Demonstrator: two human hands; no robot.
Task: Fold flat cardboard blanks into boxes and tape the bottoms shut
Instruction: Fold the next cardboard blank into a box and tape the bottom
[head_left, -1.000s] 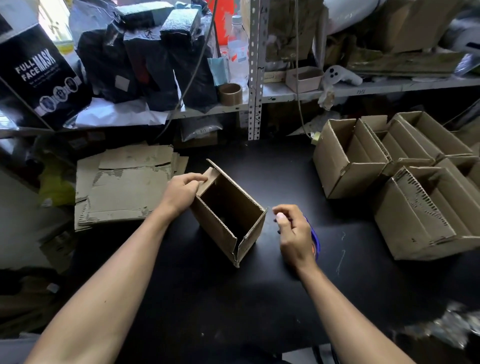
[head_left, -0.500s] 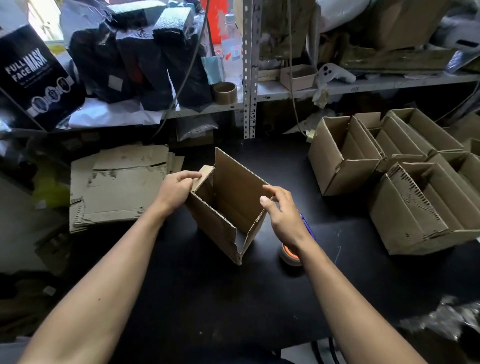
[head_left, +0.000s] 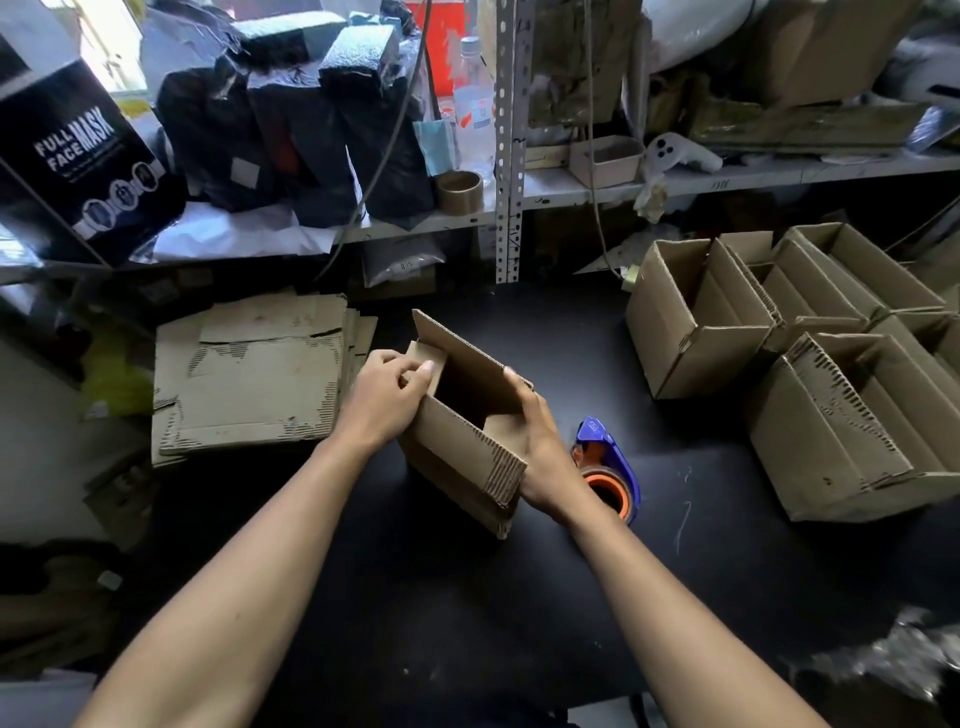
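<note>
Two bare forearms reach in from six o'clock over the black table (head_left: 415, 613). Between them, at the centre, stands the half-formed box (head_left: 462, 447), open end up, one long flap standing tall on its far side toward twelve o'clock and a shorter flap leaning out on the near side.

The left hand (head_left: 387, 402) sits at the box's nine o'clock side; its fingers are curled and its thumb and fingertips pinch a small end flap at the upper left corner. The right hand (head_left: 540, 447) is at the box's three o'clock side, fingers bent round the right end of the box, thumb along the outer wall, holding the cardboard there.

Just beside the right wrist, at four o'clock from the box, lies the tape dispenser (head_left: 605, 462), blue-handled with an orange core, resting on the table.

Farther out at nine o'clock, a stack of flat blanks (head_left: 249, 374) lies on the table with torn, ragged edges. At two to three o'clock a cluster of finished boxes (head_left: 826, 358) sits with open tops, touching one another.

Beyond, at twelve o'clock, a metal shelf (head_left: 597, 189) carries dark bags (head_left: 291, 130), a tape roll (head_left: 460, 192), a clear bottle (head_left: 472, 104) and a black carton printed "FULL FACE MASK" (head_left: 78, 150) at ten o'clock.
</note>
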